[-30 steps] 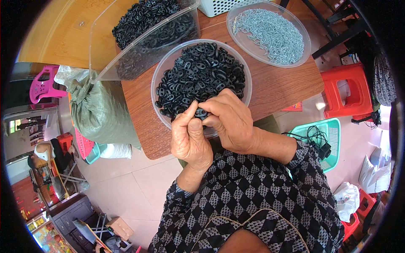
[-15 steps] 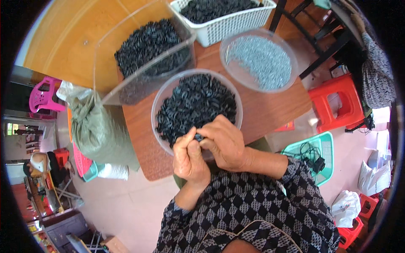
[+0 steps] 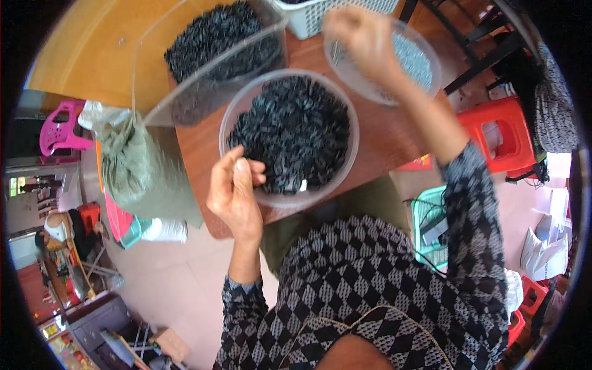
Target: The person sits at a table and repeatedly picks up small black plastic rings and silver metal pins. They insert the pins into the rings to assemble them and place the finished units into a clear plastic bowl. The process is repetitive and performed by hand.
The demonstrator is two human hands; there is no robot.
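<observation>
My left hand (image 3: pixel 236 196) is at the left rim of a round clear tub (image 3: pixel 353 145), its fingers curled in against the thumb; whatever they hold, if anything, is hidden. Small black plastic-looking parts (image 3: pixel 290 135) fill that tub. My right hand (image 3: pixel 367 46), smeared by motion, is raised over a second round clear tub (image 3: pixel 436 68) at the far right of the table. Small silvery metal pieces (image 3: pixel 413 61) lie in that one, partly covered by my hand and wrist. What the right fingers hold cannot be made out.
A clear rectangular bin (image 3: pixel 203 80) of black parts stands far left, beside a white slotted basket (image 3: pixel 305 20). On the floor are a tied green sack (image 3: pixel 145 172), a red stool (image 3: pixel 499 132) and a green basket (image 3: pixel 428 203) with a cable. The wooden tabletop (image 3: pixel 385 145) ends close to my lap.
My hands were together over the near tub and are now apart. The right has swung up and right over the metal pieces; the left has shifted left to the rim.
</observation>
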